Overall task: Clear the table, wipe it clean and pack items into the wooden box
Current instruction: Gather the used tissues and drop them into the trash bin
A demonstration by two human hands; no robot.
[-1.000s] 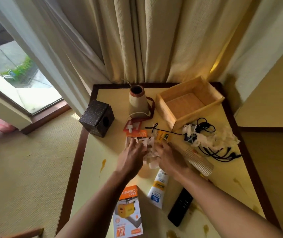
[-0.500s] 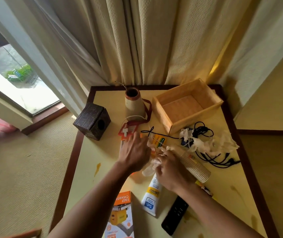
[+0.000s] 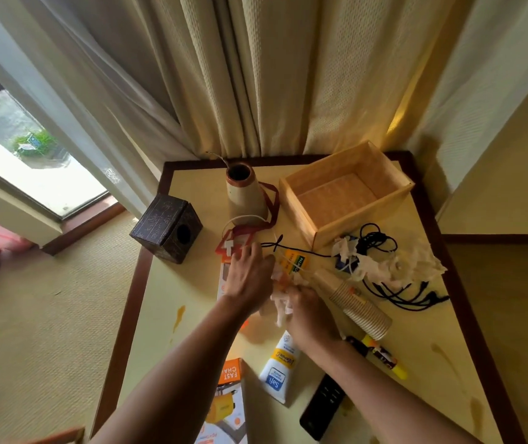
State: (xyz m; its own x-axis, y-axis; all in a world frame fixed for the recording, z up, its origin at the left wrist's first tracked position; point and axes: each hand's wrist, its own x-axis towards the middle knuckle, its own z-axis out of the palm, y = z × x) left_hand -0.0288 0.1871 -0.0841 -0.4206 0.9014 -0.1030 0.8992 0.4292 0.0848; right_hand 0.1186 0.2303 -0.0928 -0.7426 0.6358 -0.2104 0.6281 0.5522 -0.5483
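You have one camera, on your head. It looks forward and down at the table (image 3: 185, 283) from close above. Your left hand (image 3: 246, 278) and your right hand (image 3: 310, 315) with the tissue (image 3: 280, 304) sit in the middle. The curtain (image 3: 256, 75) fills the top.

At the far right corner of the desk (image 3: 192, 283) sits the open pale wooden box (image 3: 365, 216). To its left is the cone-shaped ceramic vase (image 3: 245, 197), and further left, on the desk's edge, the dark carved cube box (image 3: 166, 227). Before the wooden box lie tangled black cables (image 3: 397, 293) with crumpled white tissue (image 3: 397, 267) on them. Your left hand (image 3: 248, 280) and right hand (image 3: 310, 315) meet mid-desk, a small white tissue wad (image 3: 280, 310) in the right. The lying stack of ribbed paper cups (image 3: 360, 310) is just right of them. Nearest you, left to right: orange-and-white charger carton (image 3: 227, 402), white squeeze tube (image 3: 280, 366), black remote (image 3: 321, 406).
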